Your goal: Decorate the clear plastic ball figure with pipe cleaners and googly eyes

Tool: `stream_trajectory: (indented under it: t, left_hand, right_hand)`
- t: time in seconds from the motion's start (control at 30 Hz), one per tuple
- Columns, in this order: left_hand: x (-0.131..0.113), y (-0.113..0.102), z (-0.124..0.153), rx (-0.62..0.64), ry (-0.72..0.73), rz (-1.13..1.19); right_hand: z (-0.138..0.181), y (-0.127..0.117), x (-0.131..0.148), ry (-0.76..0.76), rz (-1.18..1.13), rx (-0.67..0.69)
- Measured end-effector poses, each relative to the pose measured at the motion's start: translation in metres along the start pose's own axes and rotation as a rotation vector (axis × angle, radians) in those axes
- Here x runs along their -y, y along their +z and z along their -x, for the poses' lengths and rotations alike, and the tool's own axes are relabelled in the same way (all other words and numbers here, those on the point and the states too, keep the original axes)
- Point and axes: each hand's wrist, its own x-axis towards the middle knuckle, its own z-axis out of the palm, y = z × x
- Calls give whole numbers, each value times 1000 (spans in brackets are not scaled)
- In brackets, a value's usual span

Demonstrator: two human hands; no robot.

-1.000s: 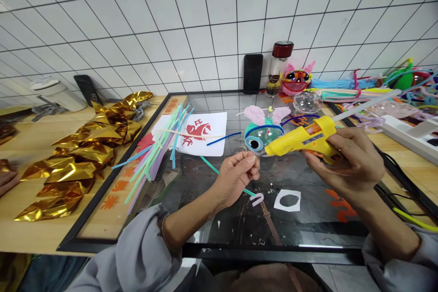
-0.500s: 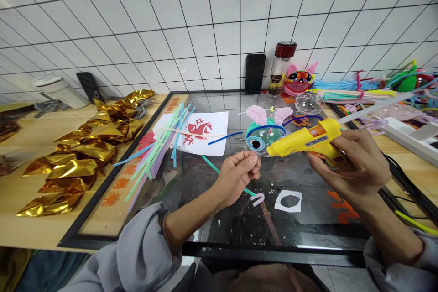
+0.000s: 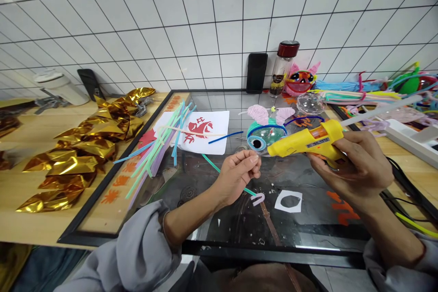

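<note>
A wooden bench (image 3: 51, 230) runs along a white tiled wall (image 3: 205, 13), and a black-framed glass pane (image 3: 239, 219) lies flat on it in front of the person. At 9 o'clock on the wood sits a heap of crumpled gold foil (image 3: 82, 150); at 11 o'clock a bundle of pastel pipe cleaners (image 3: 155, 148) crosses the frame beside a white sheet with a red paper-cut (image 3: 200, 130). At 12 o'clock, against the wall, stand a black phone (image 3: 257, 73) and a red-capped jar (image 3: 282, 68), with a pink mask (image 3: 301, 80) just beside the jar. More pipe cleaners (image 3: 356, 93) pile up at 2 o'clock. On the glass near centre lie a small white paper cutout (image 3: 288, 200) and a bent pink pipe cleaner piece (image 3: 257, 199), close together below the hands. The right hand (image 3: 356, 166) has its grip clamped around a yellow glue gun (image 3: 306, 143), nozzle aimed toward 9 o'clock and almost touching the left fingertips. The left hand (image 3: 236, 178) has its grip pinched together at thumb and fingers; what it pinches is too small to make out. Just behind the nozzle, at 12 o'clock from the left hand, stands a blue fish-like craft ball (image 3: 266, 132) with pink ears and a big eye.
</note>
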Motion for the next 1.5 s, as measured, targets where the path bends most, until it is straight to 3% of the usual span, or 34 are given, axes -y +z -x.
stream_trajectory:
  t: [1.2,1.5]
  left_hand:
    - [0,0,-1,-11,-20,85]
    - [-2,3,2,12,-90,166]
  right_hand:
    - [1,-1,-3,-17,42,-21]
    - [3,1,-2,98,36,2]
